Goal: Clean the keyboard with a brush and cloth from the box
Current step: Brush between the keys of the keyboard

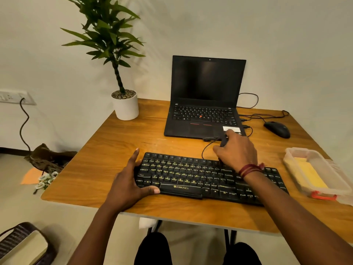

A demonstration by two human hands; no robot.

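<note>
The keyboard (191,175) is black with yellow lettering on its keys and the name ZEBRONICS on its front edge. It lies flat on the wooden table (118,142) near the front edge, slightly askew. Its thin black cable (202,152) loops away from the back edge. The left hand (129,180) grips its left end, thumb on the front edge. Just to the keyboard's right sits the box (290,161), of clear plastic with an orange-red clip at its near end. It is open on top, and a folded yellow cloth (311,175) lies inside.
</note>
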